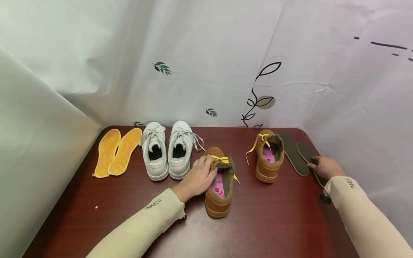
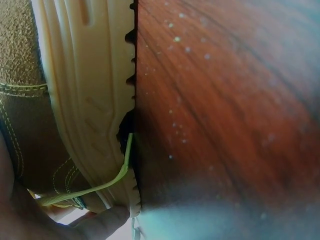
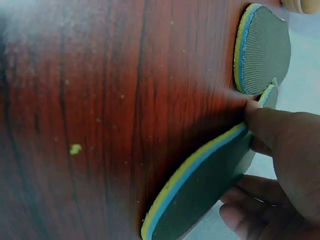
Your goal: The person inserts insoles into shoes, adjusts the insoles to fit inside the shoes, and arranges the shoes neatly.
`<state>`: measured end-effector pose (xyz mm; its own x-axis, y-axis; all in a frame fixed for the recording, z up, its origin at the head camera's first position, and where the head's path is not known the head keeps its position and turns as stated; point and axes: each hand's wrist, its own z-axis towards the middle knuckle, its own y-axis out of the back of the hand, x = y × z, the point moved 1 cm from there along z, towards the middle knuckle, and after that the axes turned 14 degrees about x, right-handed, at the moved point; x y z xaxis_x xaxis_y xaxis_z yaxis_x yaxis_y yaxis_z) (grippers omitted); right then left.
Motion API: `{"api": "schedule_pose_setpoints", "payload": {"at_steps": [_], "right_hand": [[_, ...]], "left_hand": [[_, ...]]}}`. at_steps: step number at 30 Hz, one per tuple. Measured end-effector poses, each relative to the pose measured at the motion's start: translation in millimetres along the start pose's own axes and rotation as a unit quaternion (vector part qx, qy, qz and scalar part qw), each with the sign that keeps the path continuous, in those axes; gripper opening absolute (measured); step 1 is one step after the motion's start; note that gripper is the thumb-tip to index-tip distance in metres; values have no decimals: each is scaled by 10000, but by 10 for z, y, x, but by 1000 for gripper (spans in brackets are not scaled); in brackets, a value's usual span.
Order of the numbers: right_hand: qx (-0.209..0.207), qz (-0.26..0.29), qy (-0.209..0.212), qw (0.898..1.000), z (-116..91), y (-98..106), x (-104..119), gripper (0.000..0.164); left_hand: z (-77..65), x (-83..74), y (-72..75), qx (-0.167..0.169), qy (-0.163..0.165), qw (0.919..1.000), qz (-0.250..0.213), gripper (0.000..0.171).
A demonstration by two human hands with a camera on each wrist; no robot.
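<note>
A brown suede shoe (image 1: 218, 204) with yellow laces and a pink patterned insole (image 1: 218, 184) stands on the table. My left hand (image 1: 198, 176) grips its left side near the laces. In the left wrist view the shoe's ridged tan sole (image 2: 85, 90) rests against the wood, a yellow lace end across it. Over at the right edge, my right hand (image 1: 327, 167) pinches a dark olive insole (image 3: 200, 185) between thumb and fingers, at its middle. Its edge shows yellow and blue layers. A matching insole (image 1: 294, 156) lies just left of it.
The other brown shoe (image 1: 267, 173) stands left of the dark insoles, a pink insole inside. Two white sneakers (image 1: 156, 166) stand left of centre. Two fuzzy orange insoles (image 1: 125, 152) lie at the far left. Behind the dark red table (image 1: 129, 215) hangs a white curtain (image 1: 193, 53).
</note>
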<state>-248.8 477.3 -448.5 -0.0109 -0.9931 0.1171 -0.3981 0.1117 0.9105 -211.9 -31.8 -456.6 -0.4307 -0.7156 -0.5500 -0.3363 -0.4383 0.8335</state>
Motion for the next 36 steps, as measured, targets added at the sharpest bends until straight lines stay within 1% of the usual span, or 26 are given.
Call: {"api": "schedule_pose_setpoints", "payload": {"at_steps": [7,12,14,17,24,33,36], "right_hand": [[-2,-42,40,10000,-52,17,61,58],[48,-44,53,10000,-42,71,108,34],[54,-21,34,10000,-38,85,115,28],[-66,-4,20,10000,-55,96,120,30],[-530,219,-42,9983,-121,173,152,35],[-1012,291,126,9944,-290,389,387,36],[-1096,257,158,9935,-333,439,455,34]], "left_hand": [[-6,10,-3,-44,-14,10000,5,36],[-10,22,9,2,21,10000,2,37],[-9,21,11,4,13,10000,0,38],[-5,13,12,15,-31,10000,-24,36],[1,13,7,-52,-25,10000,33,34],[-2,2,10,-36,-44,10000,-9,34],[-6,-3,16,-26,-58,10000,-12,34]]}}
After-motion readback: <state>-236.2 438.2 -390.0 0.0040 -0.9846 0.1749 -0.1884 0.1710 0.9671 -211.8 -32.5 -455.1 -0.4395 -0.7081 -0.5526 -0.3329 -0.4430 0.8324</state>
